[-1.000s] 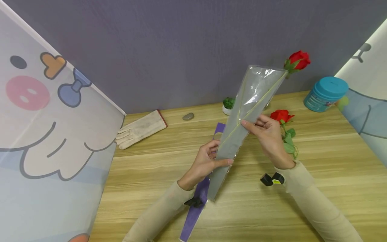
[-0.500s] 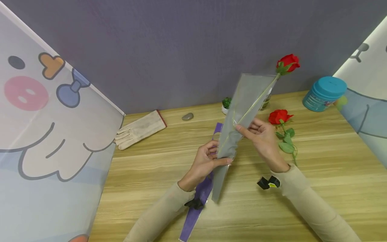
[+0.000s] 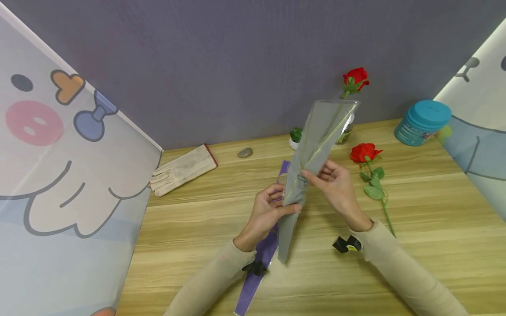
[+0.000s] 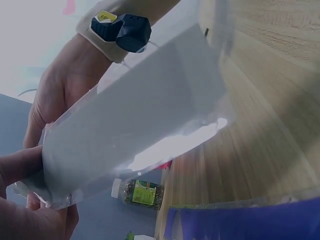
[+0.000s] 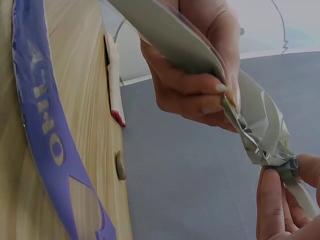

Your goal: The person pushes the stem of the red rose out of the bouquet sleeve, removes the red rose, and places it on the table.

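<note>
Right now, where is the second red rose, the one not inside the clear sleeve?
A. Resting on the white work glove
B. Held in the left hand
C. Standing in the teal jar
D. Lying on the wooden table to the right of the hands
D: the loose rose lies flat on the table, right of the right hand; both hands hold the sleeve.

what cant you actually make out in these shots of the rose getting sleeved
- Rose stem: head view, the grey wrapping sleeve covers most of it below the rose bloom.
- Jar label text: left wrist view, jar too small and blurred.
- Left hand fingertips: head view, behind the sleeve.
- Purple sleeve lettering: right wrist view, cut off by the edge.
</note>
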Tool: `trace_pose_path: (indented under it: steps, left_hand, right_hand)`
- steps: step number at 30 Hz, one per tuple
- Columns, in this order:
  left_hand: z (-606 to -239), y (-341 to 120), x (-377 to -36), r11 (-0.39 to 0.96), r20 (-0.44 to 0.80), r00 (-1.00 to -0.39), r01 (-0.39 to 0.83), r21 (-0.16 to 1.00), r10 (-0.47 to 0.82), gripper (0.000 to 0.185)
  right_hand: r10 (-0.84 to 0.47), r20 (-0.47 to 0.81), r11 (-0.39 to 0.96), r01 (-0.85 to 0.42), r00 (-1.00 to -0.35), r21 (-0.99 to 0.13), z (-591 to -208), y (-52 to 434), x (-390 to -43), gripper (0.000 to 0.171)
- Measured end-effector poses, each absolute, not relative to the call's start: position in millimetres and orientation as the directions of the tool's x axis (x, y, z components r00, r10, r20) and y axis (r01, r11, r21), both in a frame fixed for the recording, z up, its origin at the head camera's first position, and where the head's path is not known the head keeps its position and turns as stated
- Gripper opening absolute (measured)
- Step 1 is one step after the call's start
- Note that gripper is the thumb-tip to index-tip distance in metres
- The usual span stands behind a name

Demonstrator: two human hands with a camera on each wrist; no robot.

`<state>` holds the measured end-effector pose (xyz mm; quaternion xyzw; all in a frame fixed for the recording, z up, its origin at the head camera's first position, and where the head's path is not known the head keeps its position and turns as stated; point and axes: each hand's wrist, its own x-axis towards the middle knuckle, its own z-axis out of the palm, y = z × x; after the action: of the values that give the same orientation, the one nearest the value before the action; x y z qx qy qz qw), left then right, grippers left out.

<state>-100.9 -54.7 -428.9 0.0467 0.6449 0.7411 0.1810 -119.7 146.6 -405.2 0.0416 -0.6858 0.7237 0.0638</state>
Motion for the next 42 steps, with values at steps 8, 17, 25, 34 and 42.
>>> trace_pose_path:
  steps: [8, 17, 25, 34, 42]
  left_hand:
    - [-427.1, -54.1, -98.5, -0.103, -0.133, -0.949, -0.168, 0.98, 0.287, 0.045]
    - [-427.5, -58.3, -97.0, -0.089, -0.085, -0.942, -0.12, 0.989, 0.324, 0.042]
    - [-427.4, -68.9, -97.1, 0.022, -0.037, -0.922, -0.031, 0.999, 0.386, 0.045]
    - [-426.6, -75.3, -92.9, 0.093, -0.06, -0.913, -0.024, 0.995, 0.404, 0.039]
    - [-425.8, -80.4, -91.2, 0.054, -0.044, -0.875, -0.02, 0.998, 0.483, 0.035]
  right_hand:
    - [0.002, 0.15, 0.027, -0.15, -0.989, -0.988, -408.8, 141.0, -112.6, 0.041]
    - [0.015, 0.165, 0.055, -0.164, -0.986, -0.985, -411.5, 136.5, -105.3, 0.038]
    - [0.059, 0.137, 0.039, -0.135, -0.989, -0.99, -408.3, 133.1, -99.7, 0.031]
    - [0.116, 0.136, -0.089, -0.147, -0.984, -0.985, -399.2, 142.6, -101.3, 0.023]
    - [0.172, 0.162, -0.232, -0.199, -0.972, -0.952, -388.9, 151.5, -102.1, 0.026]
